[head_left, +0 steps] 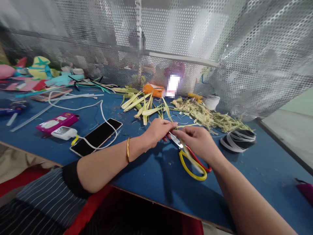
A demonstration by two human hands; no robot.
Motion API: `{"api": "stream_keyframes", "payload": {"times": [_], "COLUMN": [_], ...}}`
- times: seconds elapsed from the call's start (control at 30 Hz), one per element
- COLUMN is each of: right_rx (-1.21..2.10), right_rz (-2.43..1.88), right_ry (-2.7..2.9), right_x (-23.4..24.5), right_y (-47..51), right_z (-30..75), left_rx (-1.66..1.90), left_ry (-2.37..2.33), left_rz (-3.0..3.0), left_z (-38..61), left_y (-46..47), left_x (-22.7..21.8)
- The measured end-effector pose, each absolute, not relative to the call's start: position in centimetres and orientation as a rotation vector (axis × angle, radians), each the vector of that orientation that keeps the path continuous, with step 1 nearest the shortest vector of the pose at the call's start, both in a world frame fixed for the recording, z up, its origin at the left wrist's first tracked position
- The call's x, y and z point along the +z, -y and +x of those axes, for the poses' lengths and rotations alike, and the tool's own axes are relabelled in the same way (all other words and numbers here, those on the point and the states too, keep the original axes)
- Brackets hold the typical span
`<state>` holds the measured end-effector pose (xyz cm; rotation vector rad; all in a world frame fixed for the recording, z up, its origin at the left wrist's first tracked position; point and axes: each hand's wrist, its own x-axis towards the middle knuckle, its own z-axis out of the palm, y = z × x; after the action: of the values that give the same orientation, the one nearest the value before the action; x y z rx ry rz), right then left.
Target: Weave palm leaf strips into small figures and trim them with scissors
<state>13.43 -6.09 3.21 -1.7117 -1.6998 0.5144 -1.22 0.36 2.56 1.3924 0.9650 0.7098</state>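
Note:
My left hand (158,131) and my right hand (199,142) meet above the middle of the table, fingertips almost touching. Both are closed in a pinch on a thin, pale green corn husk strip (188,125); its middle is hidden by the fingers. A pale tail hangs below my right hand. Under the hands lie scissors (192,176) with one yellow and one red handle, their blades partly covered by my fingers. Just beyond my left hand, loose corn husks (137,102) are spread out. Farther right is a heap of shredded dry husk (207,114).
A black spool with white thread (237,142) stands to the right. On the left are a dark phone (97,137), a magenta device (60,122) and a looping white cable (102,112). An orange packet (153,89) rests near the perforated screen (181,36) at the back.

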Motion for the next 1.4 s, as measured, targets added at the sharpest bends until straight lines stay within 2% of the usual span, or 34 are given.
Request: {"api": "stream_keyframes", "payload": {"times": [0.13, 0.47, 0.53, 0.63, 0.8, 0.9, 1.07, 1.4], "right_rx": [0.409, -0.558, -0.651, -0.425, 0.559, 0.890, 1.035, 0.981], "right_rz": [-1.674, -1.518, -1.511, -1.592, -1.541, -1.347, -1.191, -1.169], "right_ry": [1.778, 2.316, 2.359, 2.189, 1.575, 1.200, 0.954, 0.861], "right_x": [2.1, 1.4, 1.2, 0.9, 1.3, 1.6, 1.4, 0.7], "right_y": [5.8, 6.1, 6.1, 6.0, 5.3, 4.9, 4.6, 4.3], "right_z": [12.8, 11.8, 11.5, 11.5, 12.4, 12.9, 13.2, 12.6], "left_rx": [0.671, 0.797, 0.769, 0.681, 0.626, 0.615, 0.550, 0.464], "left_ry": [-0.974, -0.951, -0.927, -0.883, -0.844, -0.848, -0.841, -0.784], "left_rz": [1.345, 1.034, 0.939, 0.862, 0.893, 0.990, 1.197, 1.317], "left_z": [-1.2, -0.6, -0.6, -1.0, -1.6, -1.6, -1.4, -1.6], "left_y": [-0.5, 0.0, -0.1, -0.6, -1.2, -1.0, -0.4, -0.7], "left_x": [2.3, 2.4, 2.5, 2.7, 3.3, 3.3, 3.1, 2.5]}}
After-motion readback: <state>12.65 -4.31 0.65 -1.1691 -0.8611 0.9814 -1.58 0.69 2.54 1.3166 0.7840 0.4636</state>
